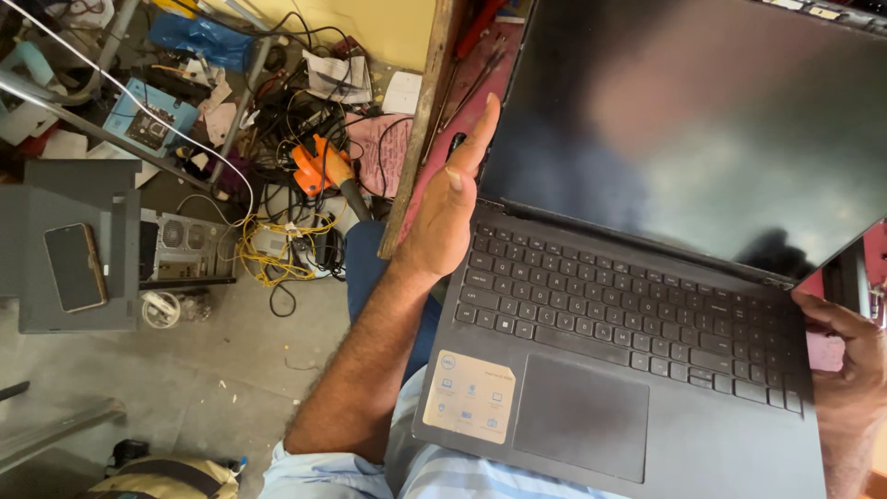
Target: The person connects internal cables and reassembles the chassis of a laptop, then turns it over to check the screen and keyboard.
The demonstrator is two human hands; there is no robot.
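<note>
An open dark grey laptop (647, 370) rests tilted on my lap, its screen (702, 120) dark and its keyboard facing up. My left hand (448, 208) holds the laptop's left edge near the hinge, thumb pressed up along the side of the screen. At the right, my right hand (845, 356) grips the laptop's right edge beside the keyboard. A pale sticker (469, 397) sits left of the touchpad (582, 416).
A wooden workbench edge (420, 120) runs behind the laptop. On the floor to the left lie tangled cables (277, 249), an orange tool (319, 166), circuit boards and scraps. A phone (74, 266) lies on a grey stand (78, 245). A bag (166, 479) sits bottom left.
</note>
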